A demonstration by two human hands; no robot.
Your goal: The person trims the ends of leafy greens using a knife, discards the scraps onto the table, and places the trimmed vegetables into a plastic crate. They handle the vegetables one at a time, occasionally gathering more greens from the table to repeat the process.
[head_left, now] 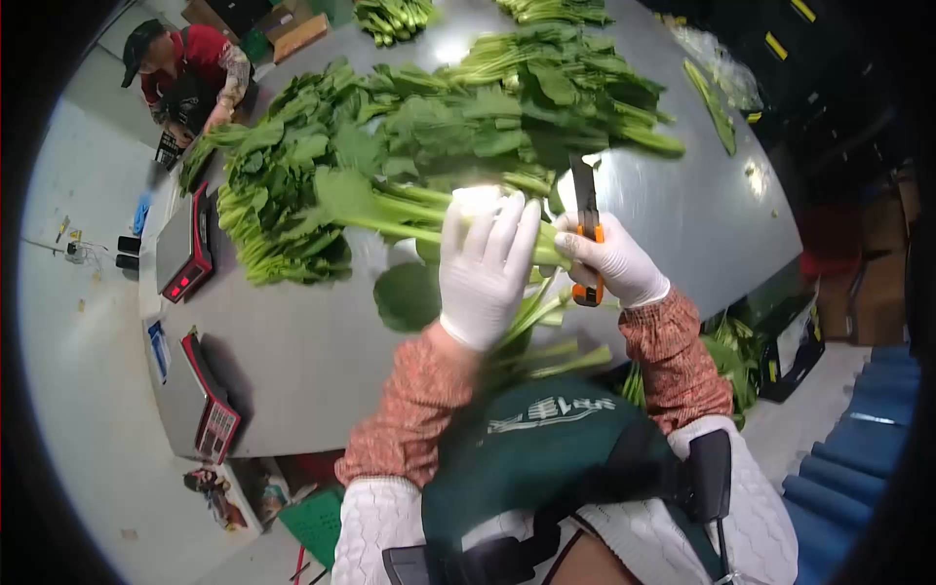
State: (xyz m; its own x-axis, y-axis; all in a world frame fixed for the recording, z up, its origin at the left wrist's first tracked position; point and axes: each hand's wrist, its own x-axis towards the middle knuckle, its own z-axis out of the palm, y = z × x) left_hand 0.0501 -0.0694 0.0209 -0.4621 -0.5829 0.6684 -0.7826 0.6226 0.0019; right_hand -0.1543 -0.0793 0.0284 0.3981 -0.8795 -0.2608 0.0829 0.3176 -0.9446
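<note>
My left hand (485, 268), in a white glove, is closed over a bunch of leafy greens (405, 210). Their leaves point left and the pale green stem ends reach toward my right hand. My right hand (627, 261), also gloved, is closed on an orange-and-black utility knife (588, 229), whose dark blade points away from me. Its fingertips are close to the stem ends; whether they touch is hard to tell. Loose stems (561, 359) and a round leaf (408, 296) lie below my hands, near the table's front edge.
Heaped leafy greens (429, 122) cover the middle of the metal table (302, 380). Two red-edged scales (185, 249) (205, 395) stand at the left. Another person (190, 73) works at the far left. Dark crates (795, 341) and blue rolls (853, 458) are at the right.
</note>
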